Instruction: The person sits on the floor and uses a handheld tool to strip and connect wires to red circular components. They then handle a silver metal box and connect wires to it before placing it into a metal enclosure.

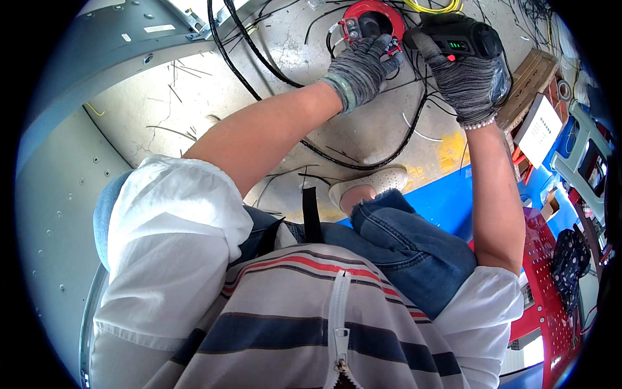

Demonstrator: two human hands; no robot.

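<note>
At the top centre, my left hand [363, 70], in a grey knitted glove, closes its fingers beside a red ring-shaped part [397, 21] with a black core. A small metal piece with round bolt heads [352, 29] shows just past its fingers. What lies inside that grip is mostly hidden. My right hand [461, 81], gloved alike, wraps round a black cordless power tool [476, 42] with green lights lit and a red spot on its side. The tool's front end points toward the red ring and cannot be made out clearly.
Thick black cable [363, 166] loops over the concrete floor among cable scraps. A grey metal cabinet [55, 188] curves along the left. Yellow cable [434, 8] lies at the top. To the right are a brown box [528, 84], a pale stool [580, 152] and a red perforated panel [541, 279].
</note>
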